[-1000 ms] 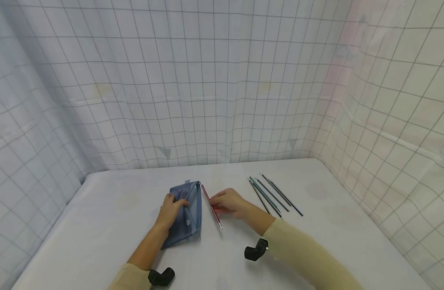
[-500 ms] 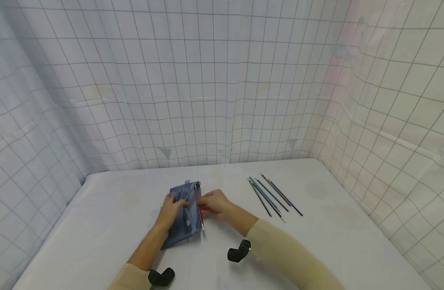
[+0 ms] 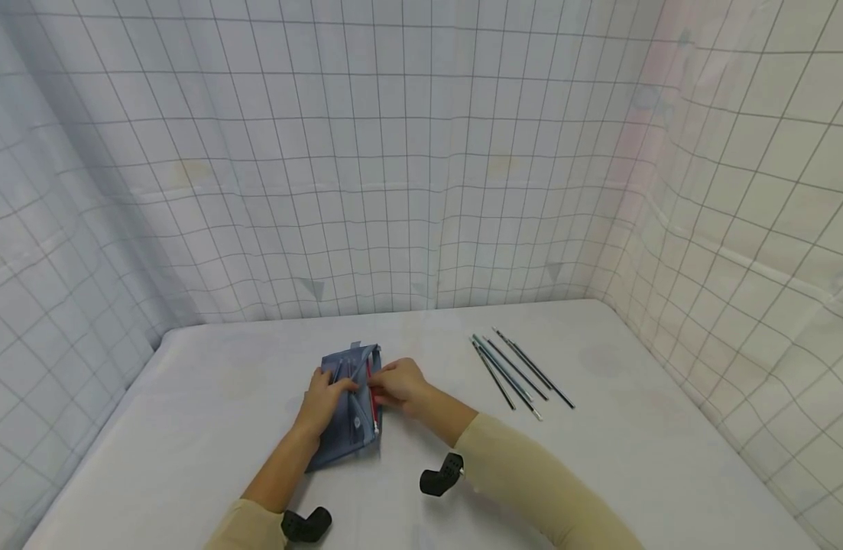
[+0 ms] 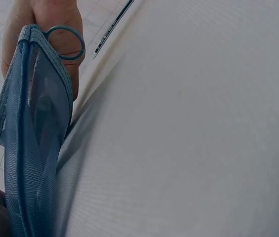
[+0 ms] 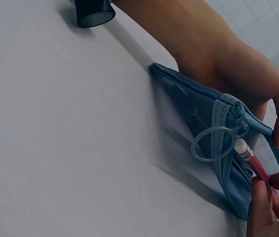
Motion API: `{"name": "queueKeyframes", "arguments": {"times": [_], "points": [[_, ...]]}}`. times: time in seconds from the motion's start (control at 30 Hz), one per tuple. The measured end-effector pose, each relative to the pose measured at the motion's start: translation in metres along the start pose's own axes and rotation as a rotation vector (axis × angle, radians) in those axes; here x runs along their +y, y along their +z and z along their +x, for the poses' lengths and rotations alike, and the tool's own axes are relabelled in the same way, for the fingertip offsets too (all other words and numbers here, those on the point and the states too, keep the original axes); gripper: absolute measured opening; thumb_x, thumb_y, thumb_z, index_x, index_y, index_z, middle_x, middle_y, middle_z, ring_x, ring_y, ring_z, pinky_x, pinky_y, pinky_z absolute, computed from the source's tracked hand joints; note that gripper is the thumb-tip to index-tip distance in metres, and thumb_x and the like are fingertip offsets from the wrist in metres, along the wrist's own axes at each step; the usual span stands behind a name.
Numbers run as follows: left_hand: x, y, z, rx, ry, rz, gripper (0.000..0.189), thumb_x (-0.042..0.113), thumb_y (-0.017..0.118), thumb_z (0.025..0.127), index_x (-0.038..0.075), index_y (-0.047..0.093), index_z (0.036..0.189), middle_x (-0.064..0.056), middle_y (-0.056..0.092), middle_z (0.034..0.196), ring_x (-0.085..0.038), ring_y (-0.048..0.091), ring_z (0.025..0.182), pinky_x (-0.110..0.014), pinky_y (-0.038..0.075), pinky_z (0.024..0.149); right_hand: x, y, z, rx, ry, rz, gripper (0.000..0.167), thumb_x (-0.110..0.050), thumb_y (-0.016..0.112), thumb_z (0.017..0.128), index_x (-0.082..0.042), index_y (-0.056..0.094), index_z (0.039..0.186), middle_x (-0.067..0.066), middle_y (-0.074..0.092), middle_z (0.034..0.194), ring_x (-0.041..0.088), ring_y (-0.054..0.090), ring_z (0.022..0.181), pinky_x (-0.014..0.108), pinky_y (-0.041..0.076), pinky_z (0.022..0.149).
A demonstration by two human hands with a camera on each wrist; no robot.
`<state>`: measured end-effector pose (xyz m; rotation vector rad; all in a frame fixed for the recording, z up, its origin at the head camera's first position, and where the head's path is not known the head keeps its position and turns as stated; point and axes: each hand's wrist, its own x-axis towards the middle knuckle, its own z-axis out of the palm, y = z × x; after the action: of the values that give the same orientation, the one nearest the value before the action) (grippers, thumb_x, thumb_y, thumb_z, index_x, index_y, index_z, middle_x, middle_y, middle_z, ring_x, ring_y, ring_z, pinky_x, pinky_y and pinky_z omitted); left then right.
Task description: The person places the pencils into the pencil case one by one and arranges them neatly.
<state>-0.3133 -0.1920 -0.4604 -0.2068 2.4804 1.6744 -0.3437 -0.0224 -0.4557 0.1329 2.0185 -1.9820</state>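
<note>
A blue mesh zip pouch (image 3: 338,439) lies on the white table, its zipped side gaping to the right. My left hand (image 3: 320,401) grips it from the left, with a finger hooked over the rim of the mouth in the right wrist view. Between thumb and fingers, my right hand (image 3: 402,384) pinches a red pencil (image 3: 374,405) at the pouch's mouth. Its white eraser end (image 5: 240,145) shows in the right wrist view, with another slim dark item (image 5: 241,170) lying inside the pouch. From the zipper hangs a blue ring pull (image 5: 209,143). The pencil's far part is hidden by my fingers.
Several dark and blue-green pencils (image 3: 507,374) lie loosely side by side on the table (image 3: 600,458), right of my right hand. Gridded white curtains (image 3: 407,191) enclose the back and sides. A black camera mount (image 3: 442,475) sits on my right wrist.
My right hand has moved left, carrying the red pencil from beside the pouch into its open mouth. The left hand and pouch have stayed in place.
</note>
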Motion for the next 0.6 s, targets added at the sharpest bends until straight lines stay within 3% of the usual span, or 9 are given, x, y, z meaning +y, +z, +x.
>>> {"name": "queueKeyframes", "arguments": {"times": [0.2, 0.33, 0.47, 0.6], "points": [[-0.001, 0.000, 0.000, -0.005, 0.009, 0.009, 0.092, 0.034, 0.059, 0.095, -0.011, 0.012, 0.160, -0.026, -0.010, 0.169, -0.050, -0.014, 0.151, -0.065, -0.005, 0.117, 0.002, 0.008, 0.000, -0.006, -0.014, 0.004, 0.010, -0.001, 0.074, 0.091, 0.004, 0.071, 0.100, 0.010, 0.073, 0.087, 0.013, 0.068, 0.071, 0.022, 0.056, 0.059], [-0.001, 0.000, 0.000, -0.009, 0.011, 0.012, 0.092, 0.034, 0.058, 0.095, -0.011, 0.011, 0.160, -0.026, -0.011, 0.169, -0.051, -0.016, 0.150, -0.065, -0.007, 0.117, 0.003, 0.012, -0.001, -0.061, -0.007, -0.047, 0.013, -0.002, 0.069, 0.095, 0.006, 0.071, 0.105, 0.011, 0.072, 0.087, 0.015, 0.070, 0.071, 0.027, 0.059, 0.063], [0.001, 0.001, 0.000, -0.005, 0.006, 0.014, 0.092, 0.034, 0.058, 0.095, -0.012, 0.011, 0.160, -0.026, -0.011, 0.169, -0.051, -0.016, 0.150, -0.065, -0.006, 0.117, 0.001, 0.009, -0.002, -0.089, 0.007, -0.087, 0.016, -0.005, 0.064, 0.098, 0.005, 0.072, 0.106, 0.012, 0.074, 0.086, 0.016, 0.071, 0.067, 0.028, 0.059, 0.061], [0.001, 0.002, 0.000, 0.009, -0.003, 0.016, 0.092, 0.033, 0.059, 0.094, -0.012, 0.012, 0.159, -0.026, -0.010, 0.169, -0.051, -0.014, 0.151, -0.064, -0.005, 0.118, -0.003, 0.003, -0.001, -0.085, 0.028, -0.059, 0.014, -0.006, 0.064, 0.097, 0.005, 0.071, 0.103, 0.015, 0.074, 0.088, 0.015, 0.071, 0.065, 0.026, 0.058, 0.056]]}}
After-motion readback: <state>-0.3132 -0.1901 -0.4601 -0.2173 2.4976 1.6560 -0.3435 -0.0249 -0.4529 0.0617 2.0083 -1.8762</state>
